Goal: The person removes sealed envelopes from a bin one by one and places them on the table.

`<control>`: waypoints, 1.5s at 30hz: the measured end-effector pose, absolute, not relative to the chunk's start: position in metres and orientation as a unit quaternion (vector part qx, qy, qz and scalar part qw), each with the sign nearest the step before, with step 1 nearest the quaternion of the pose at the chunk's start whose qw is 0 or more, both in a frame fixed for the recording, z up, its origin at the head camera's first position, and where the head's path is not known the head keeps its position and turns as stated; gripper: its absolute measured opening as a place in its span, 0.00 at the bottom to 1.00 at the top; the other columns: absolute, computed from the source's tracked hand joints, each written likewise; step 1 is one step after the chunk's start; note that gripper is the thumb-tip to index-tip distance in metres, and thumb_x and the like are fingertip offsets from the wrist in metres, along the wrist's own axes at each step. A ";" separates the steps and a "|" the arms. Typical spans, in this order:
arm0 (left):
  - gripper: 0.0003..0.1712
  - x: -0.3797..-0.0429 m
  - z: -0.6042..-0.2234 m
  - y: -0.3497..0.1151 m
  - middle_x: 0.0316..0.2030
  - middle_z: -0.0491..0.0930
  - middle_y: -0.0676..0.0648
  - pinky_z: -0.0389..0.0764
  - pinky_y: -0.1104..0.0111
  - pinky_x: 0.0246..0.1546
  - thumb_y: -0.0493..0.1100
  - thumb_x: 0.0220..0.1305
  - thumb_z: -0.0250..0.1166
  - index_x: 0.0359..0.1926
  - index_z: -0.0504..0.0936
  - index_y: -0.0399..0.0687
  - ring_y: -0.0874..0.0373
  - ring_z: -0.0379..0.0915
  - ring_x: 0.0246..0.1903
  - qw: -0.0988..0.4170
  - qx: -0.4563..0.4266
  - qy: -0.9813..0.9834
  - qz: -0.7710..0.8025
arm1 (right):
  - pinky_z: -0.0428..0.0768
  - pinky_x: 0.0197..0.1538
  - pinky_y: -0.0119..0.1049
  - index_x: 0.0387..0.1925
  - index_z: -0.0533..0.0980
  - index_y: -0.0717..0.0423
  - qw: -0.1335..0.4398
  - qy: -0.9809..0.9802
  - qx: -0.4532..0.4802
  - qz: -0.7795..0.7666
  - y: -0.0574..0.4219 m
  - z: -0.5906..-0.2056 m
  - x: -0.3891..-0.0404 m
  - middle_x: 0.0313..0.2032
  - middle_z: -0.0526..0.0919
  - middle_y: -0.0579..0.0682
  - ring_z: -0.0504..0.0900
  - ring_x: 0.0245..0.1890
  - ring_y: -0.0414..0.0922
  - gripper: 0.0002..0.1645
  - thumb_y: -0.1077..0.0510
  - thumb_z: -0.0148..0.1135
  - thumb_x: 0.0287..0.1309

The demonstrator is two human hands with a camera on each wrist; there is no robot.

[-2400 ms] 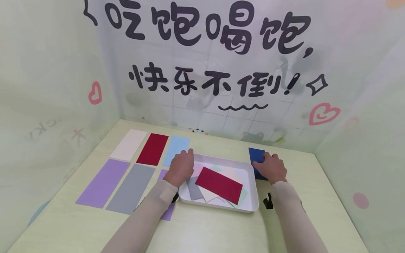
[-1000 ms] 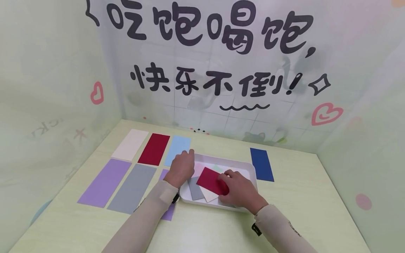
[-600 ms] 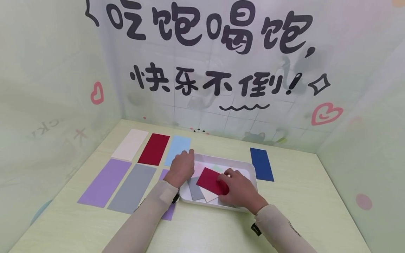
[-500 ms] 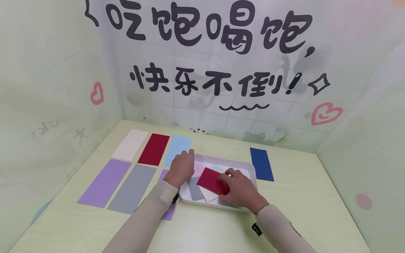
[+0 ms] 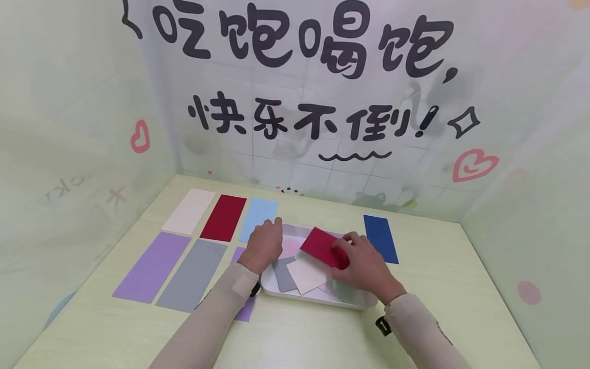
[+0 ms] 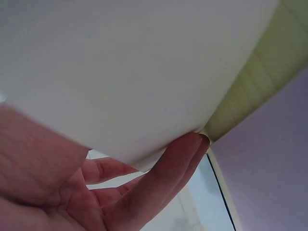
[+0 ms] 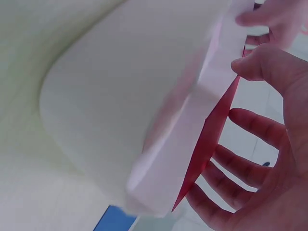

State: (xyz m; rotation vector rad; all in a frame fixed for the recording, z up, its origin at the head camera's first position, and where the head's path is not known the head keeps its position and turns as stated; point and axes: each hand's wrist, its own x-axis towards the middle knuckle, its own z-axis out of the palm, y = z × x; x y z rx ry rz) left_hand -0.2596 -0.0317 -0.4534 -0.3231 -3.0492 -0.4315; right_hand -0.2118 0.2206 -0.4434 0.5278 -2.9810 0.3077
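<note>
In the head view my left hand (image 5: 264, 245) grips the left rim of a white tray (image 5: 318, 301); its fingers (image 6: 159, 187) wrap the edge in the left wrist view. My right hand (image 5: 364, 264), over the tray's right part, holds a dark red rectangular card (image 5: 319, 246) between thumb and fingers. The right wrist view has the red card (image 7: 210, 132) edge-on, tilted above the tray wall, thumb on one long edge and fingertips along the other. Underneath, a cream card (image 5: 308, 275), a grey card (image 5: 283, 275) and a pink card (image 5: 291, 247) lie overlapping in the tray.
On the table, left of the tray, cards lie in two rows: pale pink (image 5: 189, 211), red (image 5: 224, 218), light blue (image 5: 259, 218), lilac (image 5: 152, 266), grey (image 5: 192, 274) and a partly covered purple one (image 5: 244, 310). A dark blue card (image 5: 381, 238) lies right of the tray.
My right hand left the blue card on the table, came to the red card in the tray, took it and has raised it up and rightward, uncovering the cream card. My left hand stayed put.
</note>
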 end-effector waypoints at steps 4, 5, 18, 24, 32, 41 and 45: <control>0.24 -0.259 -0.453 -0.032 0.36 0.76 0.37 0.83 0.59 0.34 0.36 0.63 0.67 0.57 0.71 0.33 0.48 0.77 0.30 0.028 -0.108 -0.985 -0.134 | 0.81 0.43 0.47 0.57 0.76 0.42 0.055 -0.979 0.151 0.124 0.234 -0.436 -0.218 0.56 0.71 0.49 0.69 0.54 0.50 0.35 0.43 0.74 0.45; 0.24 -0.259 -0.453 -0.033 0.36 0.76 0.37 0.83 0.59 0.34 0.36 0.63 0.67 0.56 0.71 0.33 0.48 0.77 0.30 0.030 -0.109 -0.985 -0.133 | 0.81 0.43 0.48 0.57 0.76 0.43 0.056 -0.979 0.144 0.130 0.239 -0.435 -0.220 0.56 0.71 0.50 0.69 0.54 0.51 0.34 0.43 0.73 0.46; 0.24 -0.261 -0.455 -0.034 0.37 0.76 0.37 0.83 0.60 0.34 0.36 0.64 0.65 0.58 0.70 0.33 0.49 0.76 0.30 0.027 -0.112 -0.985 -0.132 | 0.79 0.42 0.54 0.58 0.74 0.55 0.066 -0.984 0.055 0.155 0.309 -0.434 -0.242 0.56 0.69 0.64 0.68 0.51 0.62 0.31 0.46 0.65 0.55; 0.24 -0.262 -0.456 -0.034 0.37 0.76 0.38 0.83 0.59 0.34 0.36 0.64 0.65 0.58 0.70 0.33 0.49 0.76 0.30 0.026 -0.113 -0.985 -0.130 | 0.78 0.42 0.57 0.62 0.70 0.58 0.052 -0.984 -0.020 0.168 0.341 -0.442 -0.247 0.57 0.66 0.67 0.65 0.53 0.65 0.36 0.44 0.63 0.56; 0.24 -0.263 -0.457 -0.034 0.38 0.76 0.38 0.82 0.59 0.35 0.37 0.64 0.65 0.58 0.70 0.34 0.48 0.76 0.32 0.025 -0.112 -0.985 -0.128 | 0.79 0.44 0.59 0.62 0.66 0.66 0.063 -0.978 -0.103 0.171 0.364 -0.456 -0.254 0.55 0.64 0.72 0.64 0.54 0.70 0.42 0.43 0.65 0.55; 0.25 -0.263 -0.458 -0.034 0.38 0.76 0.38 0.82 0.59 0.35 0.38 0.64 0.66 0.59 0.70 0.34 0.48 0.76 0.32 0.021 -0.114 -0.985 -0.126 | 0.77 0.44 0.59 0.63 0.64 0.68 0.014 -0.974 -0.156 0.162 0.371 -0.467 -0.257 0.52 0.65 0.73 0.64 0.52 0.70 0.43 0.43 0.62 0.57; 0.24 -0.263 -0.458 -0.034 0.37 0.76 0.38 0.82 0.59 0.35 0.37 0.64 0.66 0.58 0.70 0.34 0.48 0.76 0.31 0.025 -0.117 -0.985 -0.127 | 0.77 0.43 0.59 0.63 0.64 0.68 0.004 -0.973 -0.166 0.160 0.372 -0.471 -0.258 0.51 0.65 0.73 0.64 0.51 0.70 0.43 0.42 0.61 0.57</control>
